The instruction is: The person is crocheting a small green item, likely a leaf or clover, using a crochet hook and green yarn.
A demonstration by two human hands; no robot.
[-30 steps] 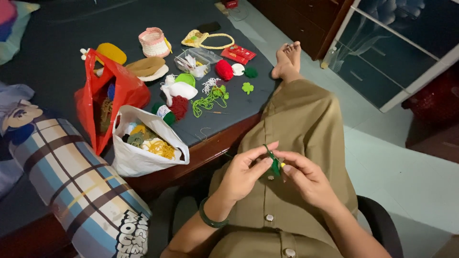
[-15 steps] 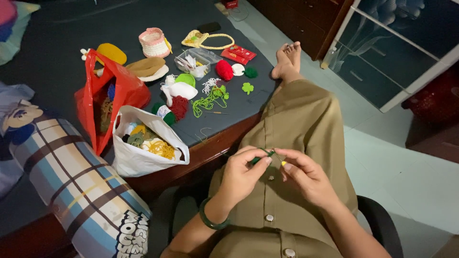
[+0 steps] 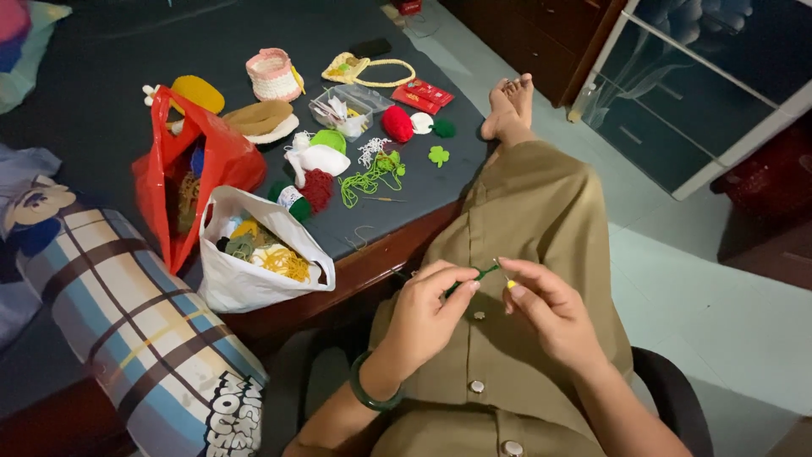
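My left hand [image 3: 430, 313] pinches a small dark green crochet piece [image 3: 480, 273] above my lap. My right hand [image 3: 550, 309] is just right of it, fingers closed on a thin crochet hook with a yellow grip [image 3: 510, 283] whose tip meets the green piece. A green bangle [image 3: 365, 394] circles my left wrist. Both hands hover over my olive-brown buttoned clothing [image 3: 507, 245], close to the edge of the dark bed surface [image 3: 110, 51].
On the bed lie a red plastic bag [image 3: 222, 161], a white bag of yarn [image 3: 245, 283], loose green yarn [image 3: 370, 176], red and green crochet pieces [image 3: 396, 123], a clear plastic box [image 3: 359, 103] and a plaid bolster [image 3: 127, 322]. My bare feet [image 3: 507, 106] rest on the bed corner.
The green piece sat lower between my fingers a second ago; both hands have since turned it and drawn slightly apart, the hook now working its right end.
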